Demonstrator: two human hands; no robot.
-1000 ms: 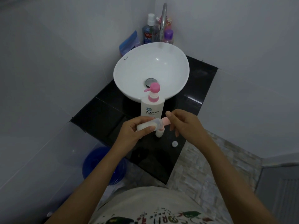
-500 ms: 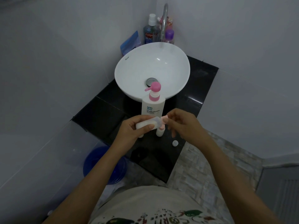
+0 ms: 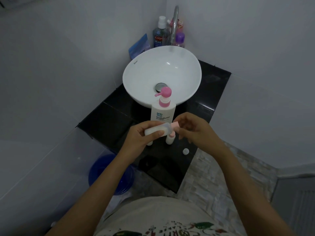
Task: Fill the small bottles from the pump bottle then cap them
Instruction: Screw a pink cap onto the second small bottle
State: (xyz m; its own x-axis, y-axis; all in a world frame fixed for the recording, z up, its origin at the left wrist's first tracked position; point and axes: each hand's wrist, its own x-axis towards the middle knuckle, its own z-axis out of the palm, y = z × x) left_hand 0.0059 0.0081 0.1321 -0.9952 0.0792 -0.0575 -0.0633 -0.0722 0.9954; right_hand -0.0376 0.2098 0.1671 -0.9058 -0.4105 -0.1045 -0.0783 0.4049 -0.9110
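Fingers of the left hand (image 3: 141, 137) are curling round a small bottle (image 3: 157, 130), holding it sideways just in front of the pump bottle (image 3: 162, 111); right hand (image 3: 192, 128) fingertips are pinching its pink cap (image 3: 175, 125); another small bottle (image 3: 170, 139) is standing below.

The left hand (image 3: 143, 135) covers most of a small bottle (image 3: 150, 142) standing at six o'clock of the pump bottle (image 3: 162, 111), whose base both hands hide. The right hand's (image 3: 192, 128) fingertips are hidden behind the pink cap (image 3: 175, 124). The label's fine print is too small to read.
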